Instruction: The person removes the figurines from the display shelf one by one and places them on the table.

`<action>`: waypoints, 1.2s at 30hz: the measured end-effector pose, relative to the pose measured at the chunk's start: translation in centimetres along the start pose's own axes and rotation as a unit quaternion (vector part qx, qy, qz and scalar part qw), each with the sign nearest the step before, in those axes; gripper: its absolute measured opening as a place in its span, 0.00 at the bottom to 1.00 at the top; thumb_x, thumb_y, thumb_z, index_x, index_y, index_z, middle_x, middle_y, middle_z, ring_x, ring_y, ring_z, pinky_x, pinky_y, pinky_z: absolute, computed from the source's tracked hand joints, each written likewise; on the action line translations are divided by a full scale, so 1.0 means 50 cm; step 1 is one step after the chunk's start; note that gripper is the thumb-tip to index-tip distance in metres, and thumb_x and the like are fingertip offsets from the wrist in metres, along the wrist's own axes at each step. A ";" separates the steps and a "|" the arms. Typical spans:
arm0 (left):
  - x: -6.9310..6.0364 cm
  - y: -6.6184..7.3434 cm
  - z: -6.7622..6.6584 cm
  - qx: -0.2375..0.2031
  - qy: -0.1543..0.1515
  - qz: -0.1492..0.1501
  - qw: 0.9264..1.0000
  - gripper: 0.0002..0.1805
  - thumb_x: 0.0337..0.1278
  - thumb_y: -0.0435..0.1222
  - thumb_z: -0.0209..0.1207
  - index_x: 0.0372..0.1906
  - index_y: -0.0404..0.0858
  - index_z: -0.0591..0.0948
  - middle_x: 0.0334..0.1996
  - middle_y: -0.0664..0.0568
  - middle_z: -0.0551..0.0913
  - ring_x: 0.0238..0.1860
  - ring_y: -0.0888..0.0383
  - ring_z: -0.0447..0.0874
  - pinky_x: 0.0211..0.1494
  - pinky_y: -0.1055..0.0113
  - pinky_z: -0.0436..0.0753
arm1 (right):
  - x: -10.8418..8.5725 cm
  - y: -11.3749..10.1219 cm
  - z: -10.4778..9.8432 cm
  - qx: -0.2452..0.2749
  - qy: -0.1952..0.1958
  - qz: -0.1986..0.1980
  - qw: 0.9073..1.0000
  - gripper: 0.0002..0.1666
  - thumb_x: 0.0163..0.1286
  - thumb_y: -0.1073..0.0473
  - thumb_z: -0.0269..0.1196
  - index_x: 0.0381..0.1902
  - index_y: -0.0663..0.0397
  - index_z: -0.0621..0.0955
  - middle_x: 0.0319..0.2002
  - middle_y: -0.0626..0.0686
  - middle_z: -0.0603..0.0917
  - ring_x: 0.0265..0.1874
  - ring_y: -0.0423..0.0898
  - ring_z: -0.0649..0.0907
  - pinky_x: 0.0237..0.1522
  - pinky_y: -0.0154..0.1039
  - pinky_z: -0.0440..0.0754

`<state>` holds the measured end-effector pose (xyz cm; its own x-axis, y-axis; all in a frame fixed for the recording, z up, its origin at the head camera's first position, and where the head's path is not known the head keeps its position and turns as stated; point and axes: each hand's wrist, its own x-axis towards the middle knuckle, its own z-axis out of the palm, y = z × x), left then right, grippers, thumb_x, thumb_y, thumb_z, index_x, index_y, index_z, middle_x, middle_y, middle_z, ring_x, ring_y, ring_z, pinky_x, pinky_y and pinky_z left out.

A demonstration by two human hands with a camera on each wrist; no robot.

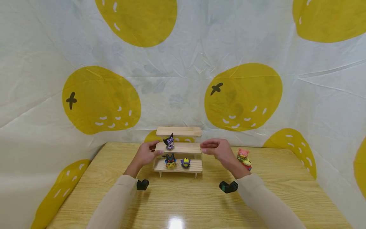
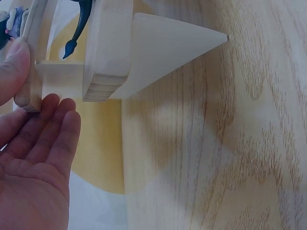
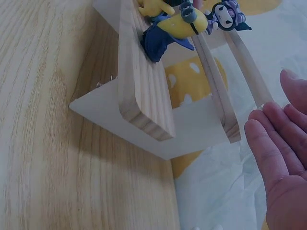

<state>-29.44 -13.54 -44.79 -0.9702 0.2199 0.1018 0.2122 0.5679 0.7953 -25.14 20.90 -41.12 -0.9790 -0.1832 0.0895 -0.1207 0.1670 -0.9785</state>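
A three-tier wooden display stand [image 1: 186,147] stands at the back of the table. My left hand [image 1: 145,155] grips the left end of its middle board, thumb on top and fingers beneath in the left wrist view. Close to that board's right end, my right hand [image 1: 218,150] has its fingers nearly straight and the thumb apart, holding nothing. A black-and-purple hooded figurine [image 1: 170,142] sits on the middle tier. The bottom tier carries a yellow figurine with a black horned hood [image 1: 170,161] and a yellow minion figurine [image 1: 185,163] in a dark blue cape.
Right of the stand, partly behind my right forearm, a pink figurine [image 1: 243,154] and a yellow-and-red figurine [image 1: 247,163] are on the wooden table [image 1: 183,200]. A white cloth [image 1: 177,101] with large yellow fruit prints hangs behind the table.
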 end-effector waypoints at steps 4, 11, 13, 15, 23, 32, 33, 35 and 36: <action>-0.002 0.002 0.000 0.002 0.001 -0.001 1.000 0.34 0.71 0.40 0.65 0.76 0.34 0.71 0.74 0.35 0.74 0.70 0.36 0.77 0.71 0.42 0.78 | 0.009 -0.007 0.012 -0.006 -0.006 -0.002 1.000 0.23 0.70 0.65 0.70 0.59 0.72 0.83 0.56 0.67 0.88 0.44 0.35 0.90 0.52 0.32 0.87; -0.004 0.007 0.001 0.005 0.002 -0.002 1.000 0.34 0.71 0.40 0.65 0.77 0.35 0.71 0.74 0.35 0.73 0.71 0.37 0.76 0.71 0.42 0.79 | 0.022 -0.020 0.035 0.003 -0.017 -0.009 1.000 0.22 0.69 0.69 0.69 0.59 0.74 0.82 0.55 0.68 0.88 0.43 0.35 0.90 0.50 0.31 0.87; -0.005 0.006 0.001 0.007 0.003 0.000 1.000 0.34 0.71 0.40 0.65 0.77 0.35 0.71 0.74 0.35 0.73 0.71 0.37 0.76 0.71 0.43 0.79 | 0.025 -0.023 0.041 0.007 -0.016 -0.008 1.000 0.23 0.68 0.70 0.69 0.59 0.75 0.82 0.55 0.68 0.88 0.43 0.36 0.91 0.49 0.30 0.87; -0.005 0.006 0.001 0.008 0.004 0.001 1.000 0.34 0.71 0.40 0.65 0.77 0.35 0.71 0.74 0.35 0.73 0.71 0.37 0.77 0.71 0.43 0.79 | 0.028 -0.026 0.046 0.006 -0.016 -0.010 1.000 0.23 0.68 0.70 0.69 0.59 0.75 0.81 0.55 0.69 0.88 0.45 0.39 0.91 0.48 0.30 0.88; -0.005 0.004 0.001 0.007 0.005 0.006 1.000 0.35 0.71 0.40 0.65 0.77 0.33 0.70 0.74 0.35 0.73 0.70 0.36 0.77 0.70 0.42 0.79 | 0.042 -0.037 0.067 0.004 -0.018 -0.002 1.000 0.21 0.69 0.70 0.68 0.59 0.73 0.82 0.57 0.70 0.86 0.51 0.50 0.91 0.49 0.32 0.88; -0.005 0.004 0.001 0.005 0.005 0.001 1.000 0.34 0.71 0.39 0.65 0.77 0.35 0.70 0.74 0.35 0.73 0.70 0.37 0.77 0.71 0.43 0.79 | 0.059 -0.048 0.093 0.012 -0.023 -0.003 1.000 0.23 0.69 0.69 0.69 0.61 0.73 0.81 0.58 0.70 0.86 0.53 0.51 0.90 0.52 0.35 0.89; -0.005 0.004 0.002 0.005 0.005 0.000 1.000 0.34 0.71 0.39 0.65 0.77 0.35 0.70 0.74 0.36 0.73 0.70 0.37 0.77 0.71 0.43 0.79 | 0.061 -0.049 0.096 0.010 -0.021 -0.001 1.000 0.23 0.69 0.69 0.69 0.61 0.72 0.81 0.57 0.69 0.87 0.52 0.49 0.91 0.52 0.35 0.89; -0.003 0.004 0.002 0.005 0.007 -0.001 1.000 0.34 0.71 0.39 0.65 0.77 0.36 0.71 0.74 0.36 0.74 0.70 0.38 0.78 0.70 0.43 0.79 | 0.067 -0.050 0.101 0.010 -0.022 0.001 1.000 0.24 0.69 0.68 0.70 0.60 0.72 0.82 0.56 0.67 0.88 0.50 0.47 0.91 0.52 0.36 0.89; -0.003 0.003 0.003 0.004 0.006 -0.001 1.000 0.34 0.70 0.39 0.65 0.77 0.36 0.71 0.74 0.36 0.74 0.70 0.37 0.78 0.71 0.43 0.79 | 0.068 -0.052 0.104 0.010 -0.023 0.002 1.000 0.24 0.68 0.68 0.70 0.61 0.72 0.82 0.56 0.67 0.88 0.50 0.46 0.91 0.52 0.36 0.89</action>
<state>-29.24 -13.36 -44.75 -0.9722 0.2082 0.1075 0.2106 0.5751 0.7905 -27.32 14.80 -39.25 -0.9706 -0.2278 0.0777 -0.1133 0.1476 -0.9825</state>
